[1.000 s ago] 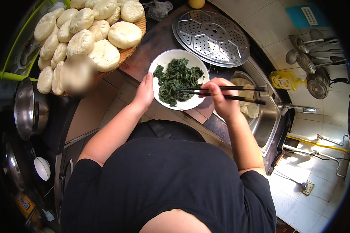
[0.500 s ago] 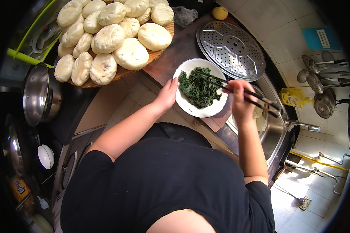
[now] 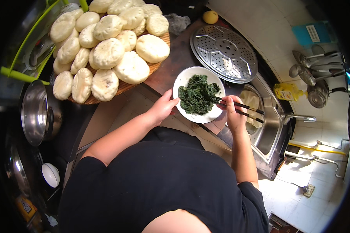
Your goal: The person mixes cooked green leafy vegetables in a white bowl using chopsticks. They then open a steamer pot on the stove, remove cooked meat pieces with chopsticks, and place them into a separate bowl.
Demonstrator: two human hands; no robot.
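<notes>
1. Round white ceramic plate (image 3: 217, 113) w/ heap of dark green cooked leafy greens (image 3: 197, 94): sits at front edge of the dark wooden table (image 3: 174, 64), right before me, so both hands reach it w/o stretching.

2. My left hand (image 3: 162, 108): grip half open, thumb and fingertips pressed to plate's near-left rim; nothing enclosed. Judged purpose: steadies plate vs. sideways push.

3. My right hand (image 3: 233, 113): grip closed round pair of dark chopsticks (image 3: 237, 108). Tips buried in greens at plate's right side; handle ends stick out to the right, over the steel sink (image 3: 269, 128). Held low and flat, prob. for turning the greens rather than lifting.

4. Round perforated steel steamer tray (image 3: 224, 53): lies flat on table, just behind plate, apart from it.

5. Woven round tray (image 3: 160, 64) piled w/ pale flat buns (image 3: 132, 68): back-left, near plate, not touching; out of chopsticks' way.

6. Steel pot (image 3: 37, 112): far left, lower level, well apart.
</notes>
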